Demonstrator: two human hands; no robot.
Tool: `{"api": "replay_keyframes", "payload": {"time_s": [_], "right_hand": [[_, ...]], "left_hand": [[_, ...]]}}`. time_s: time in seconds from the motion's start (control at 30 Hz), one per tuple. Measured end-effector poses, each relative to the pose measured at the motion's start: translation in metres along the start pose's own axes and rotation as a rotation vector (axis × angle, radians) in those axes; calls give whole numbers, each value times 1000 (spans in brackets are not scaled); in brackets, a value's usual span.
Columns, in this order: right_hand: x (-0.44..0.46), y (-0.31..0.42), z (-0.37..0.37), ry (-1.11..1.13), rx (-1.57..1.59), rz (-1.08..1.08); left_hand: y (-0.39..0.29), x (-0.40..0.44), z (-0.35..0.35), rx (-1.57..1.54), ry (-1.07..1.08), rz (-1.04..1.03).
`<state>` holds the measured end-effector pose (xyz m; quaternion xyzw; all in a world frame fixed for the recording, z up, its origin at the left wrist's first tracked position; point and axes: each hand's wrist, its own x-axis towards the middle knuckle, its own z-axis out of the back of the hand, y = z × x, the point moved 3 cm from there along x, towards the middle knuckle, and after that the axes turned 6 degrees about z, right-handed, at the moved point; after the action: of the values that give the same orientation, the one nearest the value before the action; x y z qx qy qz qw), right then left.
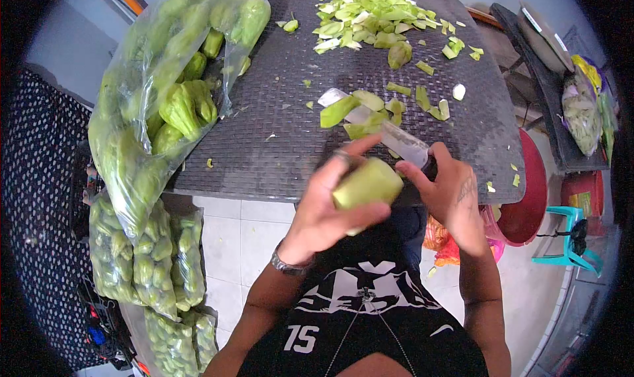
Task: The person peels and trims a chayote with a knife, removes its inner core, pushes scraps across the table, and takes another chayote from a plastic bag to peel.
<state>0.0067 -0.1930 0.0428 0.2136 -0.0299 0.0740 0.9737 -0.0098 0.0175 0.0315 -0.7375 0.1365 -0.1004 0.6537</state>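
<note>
A peeled pale green chayote (368, 184) is in my left hand (323, 202), its fingers wrapped round it above the near edge of the table. My right hand (449, 188) is closed round the dark handle of a wide-bladed knife (404, 146), whose blade points up and to the left, close to the chayote. Just beyond the blade lie loose green peels (370, 101). Farther back is a large heap of cut peels (363, 13), with a small green piece (399, 54) at its near side.
A big clear bag of chayotes (148, 93) covers the table's left side. More filled bags (139, 258) stand below it. At the right are a red basin (528, 198), a turquoise stool (568, 245) and a dark bench (548, 93) with bagged vegetables (582, 109).
</note>
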Motion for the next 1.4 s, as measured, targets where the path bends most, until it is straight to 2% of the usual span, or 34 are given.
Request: {"api": "replay_keyframes", "payload": {"time_s": [0.03,0.07,0.17,0.2,0.27,0.33,0.47,0.5,0.57,0.7,0.77,0.8,0.9,1.03,1.07,1.17,1.2,1.3,1.4], "right_hand": [[-1,2,1,-38,-15,26],[-3,4,2,-75,-30,55],[-9,4,5,-176,-4,126],[-12,3,8,-184,-18,129],[-20,-1,17,-203,-47,131],[-29,-9,24,-212,-96,107],[-41,-33,30,-252,-119,47],[-43,-37,31,-226,-69,-15],[-45,-45,34,-175,29,-132],[-48,-39,28,-266,197,-114],[-47,-38,11,-267,486,-72],[-46,-36,6,-268,630,-54],[-45,-11,2,-110,763,-286],[-49,-1,-20,-120,863,-52],[-51,3,-26,-134,918,24],[-50,20,-35,44,913,122],[-49,26,-39,163,949,85],[-47,41,-44,39,1011,128],[-46,42,-50,36,879,114]], "left_hand": [[-11,-5,-4,101,119,94],[-13,-2,-5,262,223,76],[-13,6,-11,438,370,134],[-3,10,-7,447,406,63],[20,19,15,309,359,-65],[15,25,30,138,233,-68],[8,35,73,-65,-177,230],[5,38,75,-109,-273,210],[17,47,81,-521,-318,218],[33,53,69,-882,-202,225],[36,54,57,-737,-232,220],[36,55,52,-778,-188,222],[24,54,32,-881,-170,288],[43,63,31,-1148,-91,357],[37,63,24,-1142,-170,347],[49,66,17,-1146,-141,380],[50,65,14,-1146,-123,369],[44,61,2,-994,-273,296],[39,60,-1,-929,-342,248]]}}
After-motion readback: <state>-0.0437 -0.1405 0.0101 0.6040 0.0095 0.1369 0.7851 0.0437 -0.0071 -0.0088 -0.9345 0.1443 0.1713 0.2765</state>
